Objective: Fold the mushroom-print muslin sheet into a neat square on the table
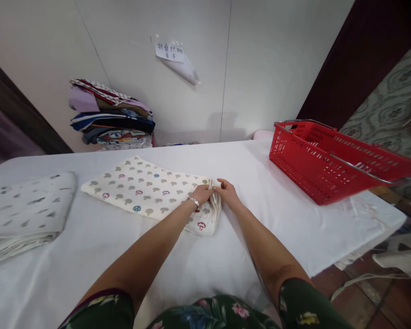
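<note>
Two hands are at work close together: the left hand [202, 194], with one bracelet [193, 201] on its wrist, and the right hand [226, 191] both pinch the gathered right end of one mushroom cloth [150, 187]. This cloth lies flat on the one table [277, 224], in the middle, in front of the person. Its long axis goes from left to right, a little slanted, so that the right end is nearer to the person and the left end points away. Further out, one folded cloth [27, 205] is at left, and one red basket [297, 167], with two metal handles, stands at right. Behind, there is one pile of fabrics [113, 119], and one written sign [169, 51] is on the wall [260, 68].
</note>
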`<action>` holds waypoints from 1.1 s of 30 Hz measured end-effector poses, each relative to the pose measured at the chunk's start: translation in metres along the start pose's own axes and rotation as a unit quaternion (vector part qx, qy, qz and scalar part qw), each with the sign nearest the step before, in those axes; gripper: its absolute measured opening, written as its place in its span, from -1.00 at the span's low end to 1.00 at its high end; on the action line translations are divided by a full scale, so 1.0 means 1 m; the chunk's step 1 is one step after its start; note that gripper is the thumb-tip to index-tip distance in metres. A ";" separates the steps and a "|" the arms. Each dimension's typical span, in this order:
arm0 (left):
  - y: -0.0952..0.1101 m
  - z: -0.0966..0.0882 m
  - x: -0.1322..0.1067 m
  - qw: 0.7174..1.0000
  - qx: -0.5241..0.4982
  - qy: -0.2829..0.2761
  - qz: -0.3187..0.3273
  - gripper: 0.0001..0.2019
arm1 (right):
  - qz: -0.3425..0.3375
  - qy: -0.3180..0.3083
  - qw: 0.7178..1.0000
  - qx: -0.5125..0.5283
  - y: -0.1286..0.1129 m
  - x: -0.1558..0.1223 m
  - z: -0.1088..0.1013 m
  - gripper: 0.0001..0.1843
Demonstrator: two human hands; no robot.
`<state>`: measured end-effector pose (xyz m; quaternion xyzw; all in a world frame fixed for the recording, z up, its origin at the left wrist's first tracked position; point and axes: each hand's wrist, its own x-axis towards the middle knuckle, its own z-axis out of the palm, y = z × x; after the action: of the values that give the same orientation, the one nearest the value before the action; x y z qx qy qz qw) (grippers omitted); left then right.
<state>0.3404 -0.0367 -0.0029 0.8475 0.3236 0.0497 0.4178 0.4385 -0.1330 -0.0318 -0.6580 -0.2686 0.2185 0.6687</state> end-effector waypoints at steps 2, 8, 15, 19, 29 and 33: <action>0.002 -0.002 -0.001 1.000 0.014 0.003 -0.004 -0.83 | 0.006 0.013 1.000 0.015 0.004 0.002 -0.001 -0.59; 0.016 -0.010 -0.015 0.994 0.082 0.075 0.006 -0.86 | 0.090 0.045 0.988 0.118 0.008 0.006 -0.006 -0.54; 0.026 -0.005 -0.011 0.979 0.199 0.026 0.045 -0.75 | 0.087 0.047 0.983 0.154 0.001 0.003 -0.005 -0.54; 0.024 -0.006 0.000 0.982 0.185 0.007 0.044 -0.79 | 0.077 0.047 0.987 0.135 0.002 0.004 -0.005 -0.54; 0.019 -0.002 -0.005 0.991 0.132 -0.030 0.017 -0.68 | 0.041 -0.003 0.997 0.058 0.001 0.004 -0.006 -0.44; 0.019 -0.004 -0.005 0.990 0.137 -0.035 0.013 -0.70 | 0.042 0.004 0.998 0.056 0.004 0.006 -0.007 -0.45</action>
<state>0.3445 -0.0453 0.0149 0.9022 0.3011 -0.0193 0.3083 0.4477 -0.1339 -0.0356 -0.6310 -0.2256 0.2588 0.6957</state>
